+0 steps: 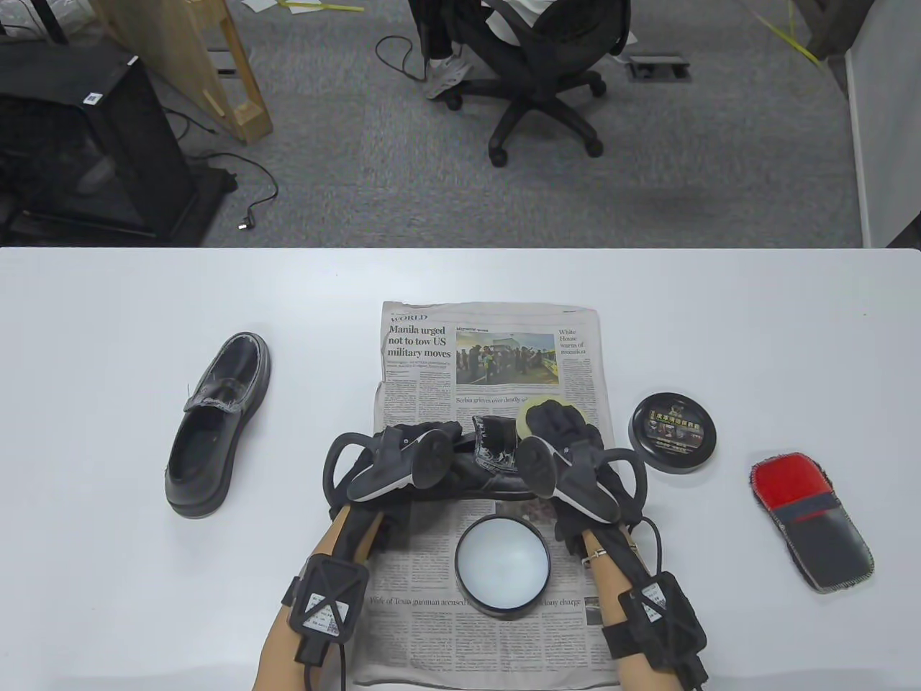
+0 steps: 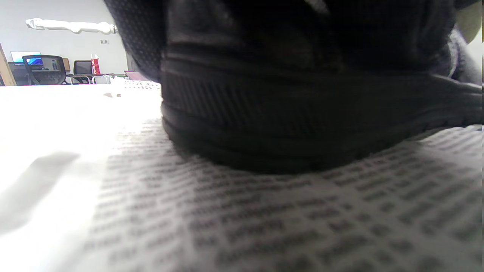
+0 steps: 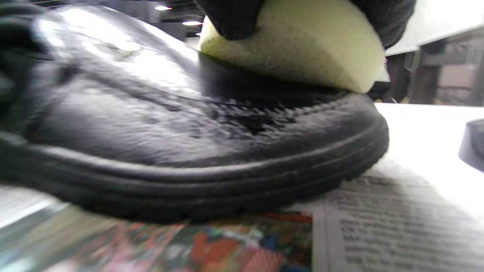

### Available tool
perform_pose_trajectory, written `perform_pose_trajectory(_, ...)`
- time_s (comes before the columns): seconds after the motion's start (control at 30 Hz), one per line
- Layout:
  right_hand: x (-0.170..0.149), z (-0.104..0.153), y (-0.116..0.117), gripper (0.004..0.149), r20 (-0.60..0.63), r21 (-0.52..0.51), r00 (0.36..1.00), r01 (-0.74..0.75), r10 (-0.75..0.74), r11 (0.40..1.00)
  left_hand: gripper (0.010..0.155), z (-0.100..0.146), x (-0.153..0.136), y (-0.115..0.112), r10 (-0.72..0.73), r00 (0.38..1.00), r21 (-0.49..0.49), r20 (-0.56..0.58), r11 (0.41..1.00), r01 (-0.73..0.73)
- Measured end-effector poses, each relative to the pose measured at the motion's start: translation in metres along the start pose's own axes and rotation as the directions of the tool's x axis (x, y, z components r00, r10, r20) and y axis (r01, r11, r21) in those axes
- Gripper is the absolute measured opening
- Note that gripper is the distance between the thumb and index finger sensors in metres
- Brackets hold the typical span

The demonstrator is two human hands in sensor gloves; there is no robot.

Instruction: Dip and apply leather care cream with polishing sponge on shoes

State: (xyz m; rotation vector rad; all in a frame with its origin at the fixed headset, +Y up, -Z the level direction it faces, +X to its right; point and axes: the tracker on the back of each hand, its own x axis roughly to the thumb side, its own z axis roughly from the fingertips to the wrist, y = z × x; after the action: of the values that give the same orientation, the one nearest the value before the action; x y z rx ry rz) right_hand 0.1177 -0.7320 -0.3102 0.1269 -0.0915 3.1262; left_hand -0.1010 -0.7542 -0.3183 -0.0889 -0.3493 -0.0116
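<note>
A black leather shoe (image 1: 483,468) lies across the newspaper (image 1: 489,345), toe to the right. My left hand (image 1: 417,443) holds its heel end; the left wrist view shows the heel sole (image 2: 287,124) close up. My right hand (image 1: 557,425) holds a pale yellow polishing sponge (image 1: 529,414) and presses it on the toe; the right wrist view shows the sponge (image 3: 302,56) on the toe of the shoe (image 3: 181,124), with whitish cream smears on the leather. The open cream tin (image 1: 502,564) sits on the newspaper in front of the shoe.
A second black shoe (image 1: 216,425) lies on the table at the left. The tin's black lid (image 1: 673,432) lies right of the newspaper. A red and black polishing mitt (image 1: 809,529) lies at the far right.
</note>
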Motion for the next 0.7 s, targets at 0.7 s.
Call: perform_pose_trajectory(0.7, 0.0, 0.045, -0.004, 0.044, 0.132, -0.135, 0.965, -0.21, 0.227, 0.968, 0.08, -0.001, 0.002, 0.001, -0.021, 1.0, -0.011, -0.002, 1.0, 0.021)
